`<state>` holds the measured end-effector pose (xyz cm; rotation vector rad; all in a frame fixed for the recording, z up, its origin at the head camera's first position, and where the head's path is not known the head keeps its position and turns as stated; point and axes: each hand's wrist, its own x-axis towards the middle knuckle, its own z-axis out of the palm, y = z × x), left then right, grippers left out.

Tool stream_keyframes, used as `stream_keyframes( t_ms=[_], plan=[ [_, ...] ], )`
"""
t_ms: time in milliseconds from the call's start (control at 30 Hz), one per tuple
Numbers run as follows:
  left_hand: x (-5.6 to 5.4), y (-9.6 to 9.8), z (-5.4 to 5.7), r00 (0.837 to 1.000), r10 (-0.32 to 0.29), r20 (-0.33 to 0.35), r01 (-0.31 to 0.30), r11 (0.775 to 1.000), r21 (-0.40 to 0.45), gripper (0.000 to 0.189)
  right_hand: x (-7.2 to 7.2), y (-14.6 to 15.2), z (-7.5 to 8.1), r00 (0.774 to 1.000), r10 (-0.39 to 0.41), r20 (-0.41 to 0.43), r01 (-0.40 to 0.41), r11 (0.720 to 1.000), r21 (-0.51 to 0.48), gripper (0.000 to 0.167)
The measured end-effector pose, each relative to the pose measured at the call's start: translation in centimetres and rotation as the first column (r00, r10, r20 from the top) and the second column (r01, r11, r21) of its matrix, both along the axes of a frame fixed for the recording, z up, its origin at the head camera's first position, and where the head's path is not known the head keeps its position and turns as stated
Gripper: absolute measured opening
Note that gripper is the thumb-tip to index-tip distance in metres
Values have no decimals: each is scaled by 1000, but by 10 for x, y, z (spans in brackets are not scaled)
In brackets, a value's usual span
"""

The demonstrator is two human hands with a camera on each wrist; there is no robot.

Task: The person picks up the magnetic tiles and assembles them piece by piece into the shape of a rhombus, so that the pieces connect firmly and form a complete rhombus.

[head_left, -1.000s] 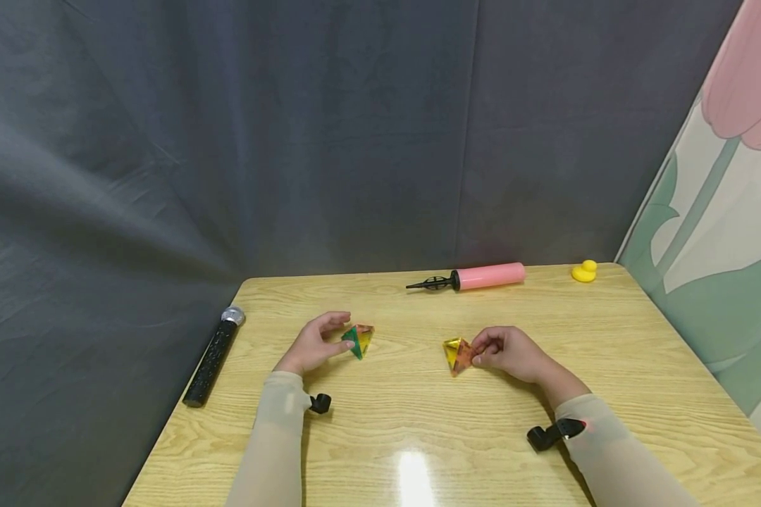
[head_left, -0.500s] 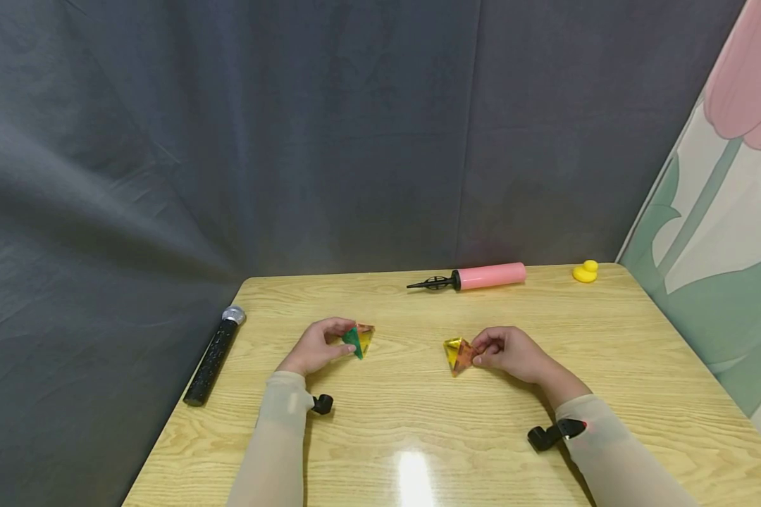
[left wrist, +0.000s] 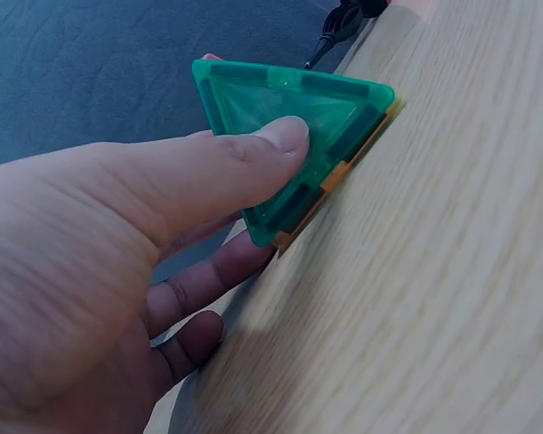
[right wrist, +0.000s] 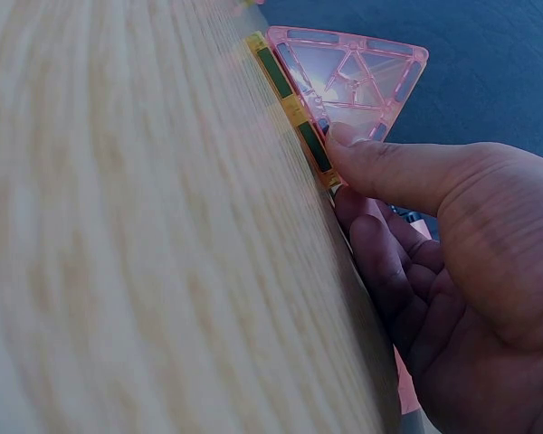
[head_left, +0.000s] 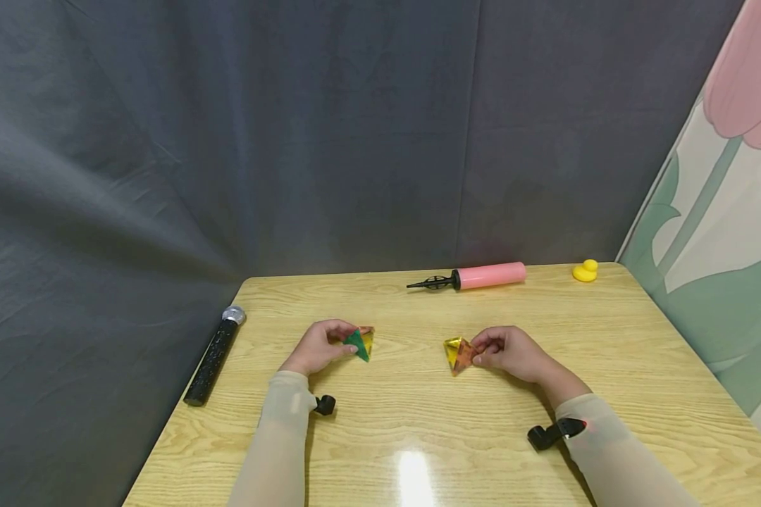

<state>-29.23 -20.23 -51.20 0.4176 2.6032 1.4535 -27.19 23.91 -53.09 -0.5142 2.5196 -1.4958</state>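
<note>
In the head view two small clusters of translucent triangular magnetic tiles stand apart on the wooden table (head_left: 393,408). My left hand (head_left: 320,346) pinches the left cluster by its green triangular magnetic tile (head_left: 357,345), the thumb flat on its face in the left wrist view. A yellow tile (head_left: 368,341) and an orange-red one adjoin the green. At the right cluster, my right hand (head_left: 514,353) pinches a pink-orange triangular magnetic tile (right wrist: 348,77) at its lower corner. Beside that tile is a yellow one (head_left: 452,352). Fingers hide parts of both clusters.
A pink hand pump (head_left: 490,276) with a black nozzle lies near the back edge. At the back right corner sits a yellow rubber duck (head_left: 585,271). A black microphone (head_left: 212,362) with a silver head lies along the left edge. Dark cloth (head_left: 355,141) hangs behind.
The raised left fingers have come down onto the green tile and now pinch it. That cluster has turned and shifted slightly toward the right and front. The right hand has stayed in place.
</note>
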Motion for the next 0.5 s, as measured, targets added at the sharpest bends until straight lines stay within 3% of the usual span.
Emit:
stream_keyframes(
  t_ms=[500],
  plan=[
    [-2, 11, -3, 999, -37, 15, 37, 999, 2, 31, 1, 0, 2, 1000, -11, 5, 11, 1000, 13, 20]
  ],
)
